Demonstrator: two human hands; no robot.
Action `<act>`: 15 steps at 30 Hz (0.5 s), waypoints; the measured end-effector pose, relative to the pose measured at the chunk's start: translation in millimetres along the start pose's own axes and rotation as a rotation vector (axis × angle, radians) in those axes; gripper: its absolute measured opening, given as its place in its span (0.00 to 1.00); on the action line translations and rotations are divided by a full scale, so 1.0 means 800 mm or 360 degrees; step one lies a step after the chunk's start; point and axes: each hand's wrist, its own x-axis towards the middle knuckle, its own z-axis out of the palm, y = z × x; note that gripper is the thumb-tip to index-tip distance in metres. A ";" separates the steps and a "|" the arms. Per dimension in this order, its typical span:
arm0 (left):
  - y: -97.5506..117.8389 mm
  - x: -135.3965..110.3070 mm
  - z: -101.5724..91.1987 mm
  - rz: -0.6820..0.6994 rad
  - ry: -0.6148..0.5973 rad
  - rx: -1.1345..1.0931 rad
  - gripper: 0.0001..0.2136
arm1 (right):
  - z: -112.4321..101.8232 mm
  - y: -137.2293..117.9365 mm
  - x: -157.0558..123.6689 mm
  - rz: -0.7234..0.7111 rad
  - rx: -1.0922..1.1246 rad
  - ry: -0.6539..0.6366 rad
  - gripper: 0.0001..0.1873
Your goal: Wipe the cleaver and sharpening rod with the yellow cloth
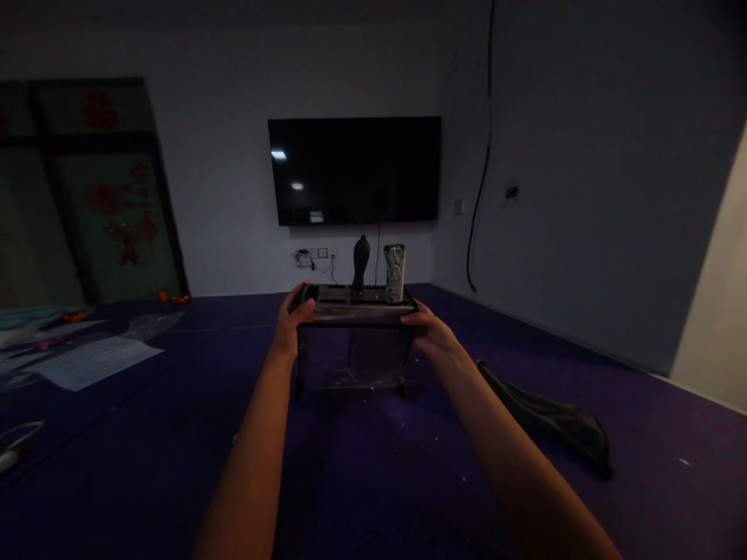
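Observation:
Both my hands grip the ends of a small black-framed rack [353, 313] with see-through lower panels. My left hand [290, 315] is closed round its left end, thumb on the near edge. At the right end my right hand [432, 328] is wrapped on the corner, thumb along the front. On the rack's top stand a dark bottle-shaped thing [361, 263], narrow at the base, and a light patterned cylinder [394, 274] with a dark rim. Both are upright. Dim light hides whether the rack's legs touch the floor.
Purple-blue flooring [362, 482] spreads all around. To the right lies a dark folded cloth-like thing [552, 420]. Paper sheets [99, 362] and clear plastic [152, 324] lie at left. A television [355, 171] hangs on the far wall; a black cable [484, 179] dangles at right.

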 end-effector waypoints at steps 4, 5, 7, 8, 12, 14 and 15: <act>0.008 0.003 -0.006 -0.0137 -0.0004 -0.0249 0.27 | 0.002 0.003 0.001 0.0036 0.0037 -0.0010 0.26; 0.008 0.004 -0.007 -0.0138 0.0023 -0.0254 0.26 | 0.000 0.002 0.001 0.0045 0.0043 -0.0013 0.28; 0.007 0.005 -0.008 -0.0111 0.0098 -0.0244 0.25 | -0.008 -0.003 0.000 0.0076 0.0048 -0.0057 0.33; 0.006 0.006 -0.008 -0.0084 0.0157 -0.0230 0.25 | -0.013 -0.007 -0.001 0.0095 0.0044 -0.0092 0.35; -0.004 0.012 -0.014 0.0104 0.0529 -0.0052 0.26 | -0.037 -0.027 -0.005 0.0115 -0.0016 -0.0102 0.35; -0.011 0.015 -0.021 0.0210 0.0691 0.0106 0.28 | -0.046 -0.036 -0.006 0.0084 -0.0046 -0.0054 0.33; -0.016 0.015 -0.025 0.0254 0.0746 0.0195 0.30 | -0.050 -0.039 -0.006 0.0072 -0.0056 -0.0035 0.31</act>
